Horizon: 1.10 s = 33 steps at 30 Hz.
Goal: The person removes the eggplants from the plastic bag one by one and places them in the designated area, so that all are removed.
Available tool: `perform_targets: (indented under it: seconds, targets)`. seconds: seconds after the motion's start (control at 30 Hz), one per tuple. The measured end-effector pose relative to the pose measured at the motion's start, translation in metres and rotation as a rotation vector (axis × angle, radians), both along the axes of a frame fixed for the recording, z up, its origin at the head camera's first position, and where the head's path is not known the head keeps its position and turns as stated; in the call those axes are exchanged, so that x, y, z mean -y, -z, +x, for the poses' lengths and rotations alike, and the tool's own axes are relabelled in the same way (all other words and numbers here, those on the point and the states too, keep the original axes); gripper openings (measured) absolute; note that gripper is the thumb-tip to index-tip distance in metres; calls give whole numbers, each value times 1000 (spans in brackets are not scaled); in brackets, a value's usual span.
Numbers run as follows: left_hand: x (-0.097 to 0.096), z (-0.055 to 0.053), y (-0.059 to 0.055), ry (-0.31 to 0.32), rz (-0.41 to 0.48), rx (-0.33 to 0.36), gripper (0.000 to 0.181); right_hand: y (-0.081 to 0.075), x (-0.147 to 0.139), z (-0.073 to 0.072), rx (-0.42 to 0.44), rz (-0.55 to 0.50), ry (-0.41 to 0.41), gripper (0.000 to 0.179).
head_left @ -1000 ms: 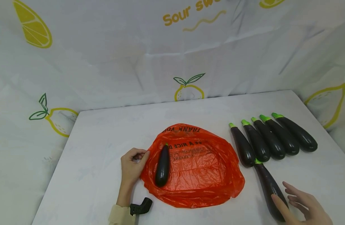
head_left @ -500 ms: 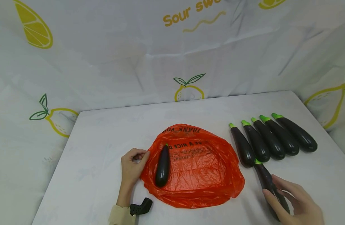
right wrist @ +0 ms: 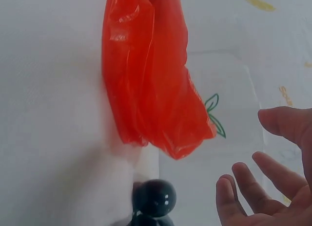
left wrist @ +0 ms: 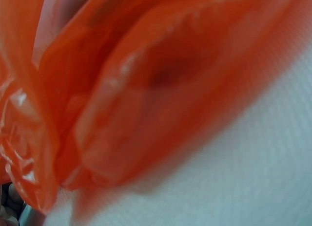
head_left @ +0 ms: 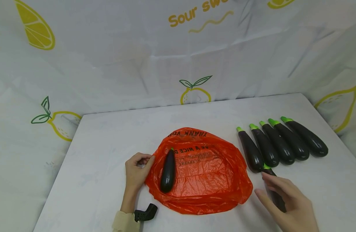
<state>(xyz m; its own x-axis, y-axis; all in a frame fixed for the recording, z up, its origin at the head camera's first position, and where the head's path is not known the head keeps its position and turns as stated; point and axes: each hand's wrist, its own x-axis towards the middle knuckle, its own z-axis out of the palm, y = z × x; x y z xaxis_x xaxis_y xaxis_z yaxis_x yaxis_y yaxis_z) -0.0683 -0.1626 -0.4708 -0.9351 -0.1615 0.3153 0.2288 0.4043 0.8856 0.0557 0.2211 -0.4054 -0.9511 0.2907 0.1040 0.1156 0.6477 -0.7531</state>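
My left hand pinches the left rim of a red plastic bag, which lies spread with its mouth up. Inside it, toward the left, is one dark eggplant. In the left wrist view, red film fills much of the picture and is blurred. Over another eggplant, right of the bag, hovers my right hand, thumb and fingers spread apart; it partly hides that eggplant. The right wrist view shows nothing between those fingers.
Several eggplants with green stem ends, one of them this eggplant, lie side by side at the table's right. A printed white cloth hangs behind the white table. A black device sits on the left wrist.
My right hand has come in from the lower right and moved up and left along the near eggplant. The left hand, bag and eggplants have stayed in place.
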Motion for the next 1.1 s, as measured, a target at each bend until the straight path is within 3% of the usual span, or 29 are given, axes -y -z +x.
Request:
perform_targets:
  seconds: [0.57,0.93,1.1]
  targets:
    - [-1,0,-2,9,18,3,3,-22,33,-21,-76,-61,-193,55]
    - [1,-1,0,-2,2,8,2,-23,58,-37,-139,-93,-328,48]
    - [1,-2,2,3,2,-6,4,-23,71,-41,-129,-165,-397,44]
